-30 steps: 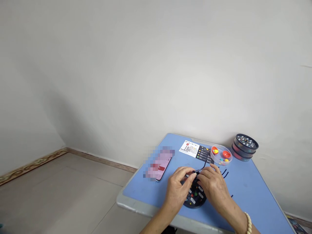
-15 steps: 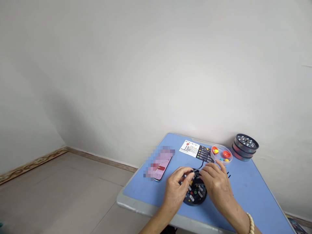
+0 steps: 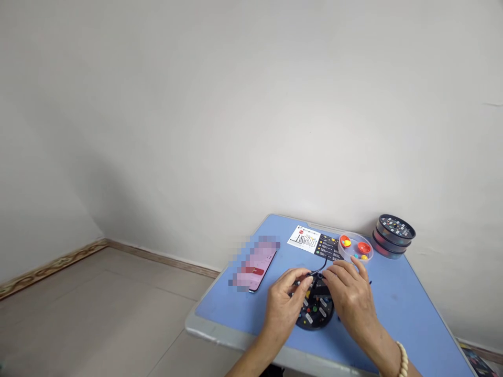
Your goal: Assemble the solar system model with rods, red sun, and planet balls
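Observation:
A round black base [image 3: 314, 319] printed with planets and coloured dots lies at the table's front, with a dark post and flat arm above it. My left hand [image 3: 286, 301] is at its left, thumb and fingertips pinched on a thin curved black rod [image 3: 323, 266] whose free end points up and away. At the right, my right hand [image 3: 349, 293] has its fingers closed beside the top of the post; the fingers hide whatever they grip. Its wrist wears a beaded bracelet [image 3: 403, 360].
Behind the hands, a printed instruction sheet [image 3: 302, 240] lies by a clear tray [image 3: 354, 238] with red cups and small coloured balls. Stacked round dark boxes [image 3: 394, 238] stand at the back right. A phone [image 3: 257, 267] lies on the left of the blue table [image 3: 408, 314], against a wall.
My right hand has shifted slightly at the top of the post. My left hand keeps its pinch on the rod. The view has moved slightly.

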A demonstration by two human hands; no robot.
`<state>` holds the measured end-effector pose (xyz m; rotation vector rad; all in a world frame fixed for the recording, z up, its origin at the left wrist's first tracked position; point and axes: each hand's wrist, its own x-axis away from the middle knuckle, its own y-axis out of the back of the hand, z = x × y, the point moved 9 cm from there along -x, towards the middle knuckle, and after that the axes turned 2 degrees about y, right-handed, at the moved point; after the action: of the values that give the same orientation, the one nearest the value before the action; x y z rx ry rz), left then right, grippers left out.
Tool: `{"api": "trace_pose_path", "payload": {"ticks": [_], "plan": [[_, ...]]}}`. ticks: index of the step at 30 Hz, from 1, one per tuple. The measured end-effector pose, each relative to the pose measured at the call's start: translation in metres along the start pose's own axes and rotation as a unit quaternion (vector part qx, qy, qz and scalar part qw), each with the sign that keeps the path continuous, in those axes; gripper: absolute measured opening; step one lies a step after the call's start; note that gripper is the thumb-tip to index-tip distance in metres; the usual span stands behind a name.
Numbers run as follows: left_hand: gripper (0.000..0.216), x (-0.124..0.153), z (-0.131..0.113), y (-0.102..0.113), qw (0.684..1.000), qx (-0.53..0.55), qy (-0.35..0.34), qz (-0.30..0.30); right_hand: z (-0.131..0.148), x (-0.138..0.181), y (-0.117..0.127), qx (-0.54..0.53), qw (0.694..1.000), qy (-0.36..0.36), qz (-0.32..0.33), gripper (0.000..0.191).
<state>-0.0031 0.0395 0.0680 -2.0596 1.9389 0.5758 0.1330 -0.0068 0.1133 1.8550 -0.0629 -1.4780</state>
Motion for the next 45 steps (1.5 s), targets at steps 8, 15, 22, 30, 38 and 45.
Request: {"api": "trace_pose_path", "payload": {"ticks": [8, 15, 22, 30, 38, 45], "plan": [[0.012, -0.001, 0.004, -0.017, 0.999, -0.006, -0.016, 0.034, -0.013, 0.005, 0.046, 0.011, 1.000, -0.018, 0.021, 0.029], [0.014, -0.003, 0.010, -0.019, 0.997, -0.031, -0.048, 0.052, -0.011, 0.001, 0.067, 0.036, 0.999, -0.009, 0.026, 0.023], [0.015, -0.003, 0.006, -0.020, 0.994, -0.054, -0.057, 0.072, 0.001, -0.004, 0.048, 0.038, 0.999, 0.023, 0.020, 0.027], [0.015, -0.004, 0.005, -0.023, 0.993, -0.067, -0.057, 0.079, 0.020, -0.022, 0.025, 0.040, 0.996, 0.074, 0.019, 0.035], [0.012, 0.002, 0.020, -0.019, 0.991, -0.100, -0.063, 0.067, 0.016, -0.018, 0.005, 0.024, 0.996, 0.073, 0.046, 0.035], [0.013, 0.003, 0.021, -0.018, 0.990, -0.106, -0.066, 0.071, 0.013, -0.015, -0.007, 0.027, 0.995, 0.068, 0.070, 0.037]]}}
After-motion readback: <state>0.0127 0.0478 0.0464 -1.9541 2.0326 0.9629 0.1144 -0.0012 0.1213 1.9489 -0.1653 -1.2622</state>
